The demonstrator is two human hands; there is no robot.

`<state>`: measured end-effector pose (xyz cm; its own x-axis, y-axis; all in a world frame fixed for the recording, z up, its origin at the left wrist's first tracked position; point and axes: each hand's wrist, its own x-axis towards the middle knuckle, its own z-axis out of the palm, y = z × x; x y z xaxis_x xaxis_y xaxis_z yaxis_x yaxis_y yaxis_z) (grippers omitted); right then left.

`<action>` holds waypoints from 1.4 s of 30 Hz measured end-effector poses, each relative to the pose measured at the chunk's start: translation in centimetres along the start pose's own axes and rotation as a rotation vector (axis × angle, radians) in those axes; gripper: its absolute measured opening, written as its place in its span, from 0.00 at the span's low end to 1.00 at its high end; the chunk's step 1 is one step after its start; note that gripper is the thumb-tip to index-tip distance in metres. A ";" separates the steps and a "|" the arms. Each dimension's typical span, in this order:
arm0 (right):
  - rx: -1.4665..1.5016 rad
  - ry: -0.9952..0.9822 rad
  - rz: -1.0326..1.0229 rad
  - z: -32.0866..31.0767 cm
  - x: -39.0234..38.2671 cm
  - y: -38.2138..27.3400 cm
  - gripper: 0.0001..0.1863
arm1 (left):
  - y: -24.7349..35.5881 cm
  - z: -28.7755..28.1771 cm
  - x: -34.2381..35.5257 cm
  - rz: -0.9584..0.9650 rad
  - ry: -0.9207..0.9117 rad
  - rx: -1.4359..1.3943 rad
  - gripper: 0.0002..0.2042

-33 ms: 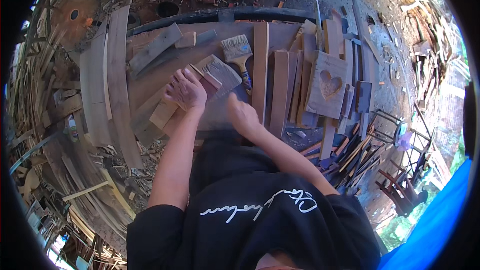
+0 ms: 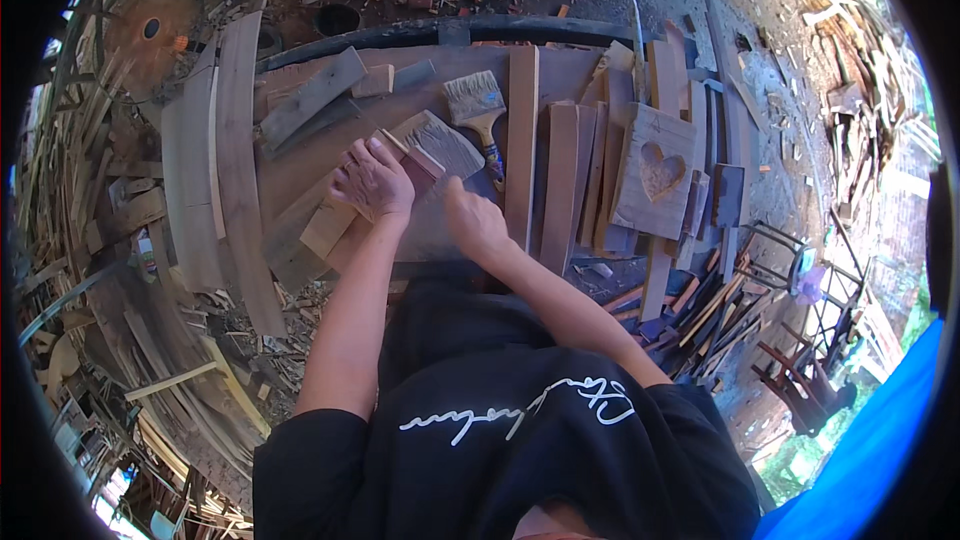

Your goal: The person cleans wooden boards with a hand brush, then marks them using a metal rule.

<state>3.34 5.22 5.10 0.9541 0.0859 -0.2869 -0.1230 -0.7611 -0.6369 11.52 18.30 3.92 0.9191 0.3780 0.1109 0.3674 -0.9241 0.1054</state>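
My left hand point(image 2: 372, 180) is curled over a piece of wood and presses it down on the workbench point(image 2: 440, 230). A reddish-brown wooden block point(image 2: 424, 168) sticks out beside its fingers. Just right of it, my right hand point(image 2: 475, 222) is closed in a fist; whatever it grips is hidden. Under and behind the block lies a rough-grained board point(image 2: 440, 143). A wide paintbrush point(image 2: 476, 105) with a pale head rests beyond my hands. Close to my left wrist is a light wood piece point(image 2: 328, 228).
Long planks point(image 2: 522, 140) lie to the right, with a board with a heart-shaped hollow point(image 2: 652, 165) on top of others. Tall boards point(image 2: 238, 140) stand along the left. A small wood block point(image 2: 374, 80) sits at the back. Offcuts point(image 2: 700, 310) pile up at lower right.
My right hand has shifted slightly left and away from me, closer to the reddish-brown wooden block. The left hand stays in place.
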 end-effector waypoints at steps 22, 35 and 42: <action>-0.038 -0.058 0.061 -0.5 -0.9 0.3 0.06 | 0.1 -0.2 0.0 -0.010 -0.016 -0.013 0.16; 0.007 -0.021 0.017 -0.1 0.2 -0.2 0.06 | -0.1 0.1 0.0 0.012 0.015 -0.035 0.17; -0.104 -0.136 0.120 -1.6 -5.2 1.4 0.05 | -0.7 -0.1 0.0 -0.009 0.008 -0.009 0.17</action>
<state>-1.38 2.69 6.83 0.8877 0.0710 -0.4549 -0.1982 -0.8328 -0.5168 11.26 18.97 3.97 0.9145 0.3869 0.1182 0.3744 -0.9201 0.1153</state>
